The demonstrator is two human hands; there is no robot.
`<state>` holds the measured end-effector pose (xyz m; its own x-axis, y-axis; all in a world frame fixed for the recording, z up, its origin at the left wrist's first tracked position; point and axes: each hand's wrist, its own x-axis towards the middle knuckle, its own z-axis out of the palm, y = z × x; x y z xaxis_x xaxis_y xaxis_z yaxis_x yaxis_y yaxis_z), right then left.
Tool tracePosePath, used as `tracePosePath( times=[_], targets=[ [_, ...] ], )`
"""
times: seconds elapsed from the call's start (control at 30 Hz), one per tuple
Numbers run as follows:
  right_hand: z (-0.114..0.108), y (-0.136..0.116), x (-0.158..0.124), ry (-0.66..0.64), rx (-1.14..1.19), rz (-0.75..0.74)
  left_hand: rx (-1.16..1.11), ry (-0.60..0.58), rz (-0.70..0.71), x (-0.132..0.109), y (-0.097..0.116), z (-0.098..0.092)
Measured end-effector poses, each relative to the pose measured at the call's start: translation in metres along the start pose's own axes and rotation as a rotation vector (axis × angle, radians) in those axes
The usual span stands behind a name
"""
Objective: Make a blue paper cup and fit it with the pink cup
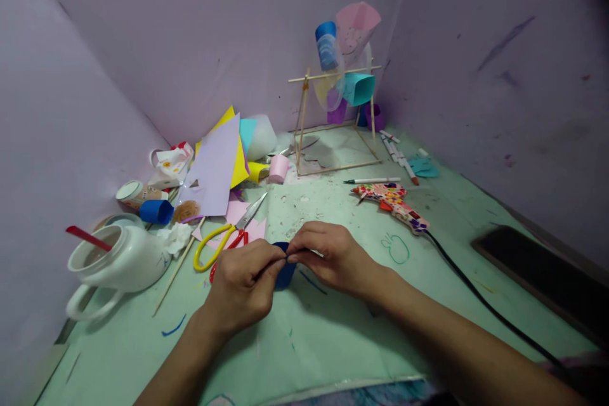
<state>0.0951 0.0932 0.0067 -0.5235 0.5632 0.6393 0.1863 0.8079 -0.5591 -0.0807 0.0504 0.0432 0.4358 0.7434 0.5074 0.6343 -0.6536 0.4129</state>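
Note:
My left hand (250,279) and my right hand (333,257) meet fingertip to fingertip over the front middle of the green tabletop (342,342). Both are closed in a pinch on a small dark piece between them, too small to make out. Just behind and below the fingertips stands a dark blue paper cup shape (284,276), partly hidden by my hands. Scissors with yellow and red handles (233,228) lie open beside my left hand. A patterned glue gun (392,203) lies beyond my right hand.
At the back, a stick frame (301,130) carries a wheel with coloured paper cups (359,89). Paper sheets (214,162) and a white pitcher (128,260) are on the left. Markers (399,158), a black cable (480,301) and a dark phone-like slab (547,276) lie on the right.

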Motion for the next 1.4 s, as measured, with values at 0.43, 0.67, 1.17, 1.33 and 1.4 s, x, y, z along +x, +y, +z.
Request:
tracePosePath(
  times=[0.43, 0.67, 1.17, 1.33, 1.4],
  targets=[
    [-0.004, -0.006, -0.003, -0.014, -0.194, -0.126, -0.34, 0.361, -0.556, -0.006, -0.013, -0.012],
    [-0.011, -0.01, 0.0, -0.073, -0.208, -0.1, -0.278, 0.312, -0.605, -0.004, -0.007, -0.008],
    [-0.014, -0.015, 0.0, -0.06, -0.076, -0.067, -0.386, 0.194, -0.723, 0.013, 0.003, 0.004],
    [-0.014, -0.011, 0.003, -0.104, 0.166, 0.076, -0.663, 0.174, -0.955, 0.013, -0.008, 0.015],
    [-0.014, -0.01, 0.005, -0.131, 0.211, 0.139, -0.693, 0.157, -0.957, 0.011, -0.014, 0.019]
  ],
)
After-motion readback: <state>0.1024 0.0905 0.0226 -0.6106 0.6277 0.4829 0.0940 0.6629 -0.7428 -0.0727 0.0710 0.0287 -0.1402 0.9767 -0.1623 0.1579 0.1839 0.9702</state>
